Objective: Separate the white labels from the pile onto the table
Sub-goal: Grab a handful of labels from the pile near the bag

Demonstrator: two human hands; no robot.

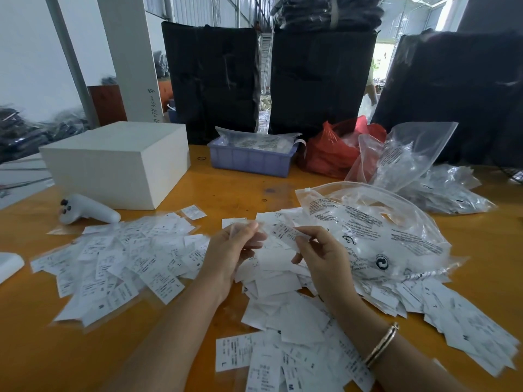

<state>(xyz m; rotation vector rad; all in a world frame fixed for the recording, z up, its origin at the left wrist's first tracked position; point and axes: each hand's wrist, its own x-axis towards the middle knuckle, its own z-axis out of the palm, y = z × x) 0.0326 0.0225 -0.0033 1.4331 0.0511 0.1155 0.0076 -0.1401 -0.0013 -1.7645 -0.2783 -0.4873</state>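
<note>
A pile of white printed labels (283, 304) lies on the orange table (34, 349) in front of me, and a second spread of labels (119, 261) covers the table to the left. My right hand (322, 258) pinches a white label (284, 232) marked S above the pile. My left hand (232, 250) is raised beside it, fingertips pinching a thin clear sleeve (249, 223) close to that label. More labels (452, 315) trail off to the right.
A large clear printed bag (376, 230) lies right of my hands. A white box (119, 162) and a white controller (87, 209) sit at the left. Behind are a blue tray (252, 159), a red bag (331, 151) and crumpled clear bags (410, 157).
</note>
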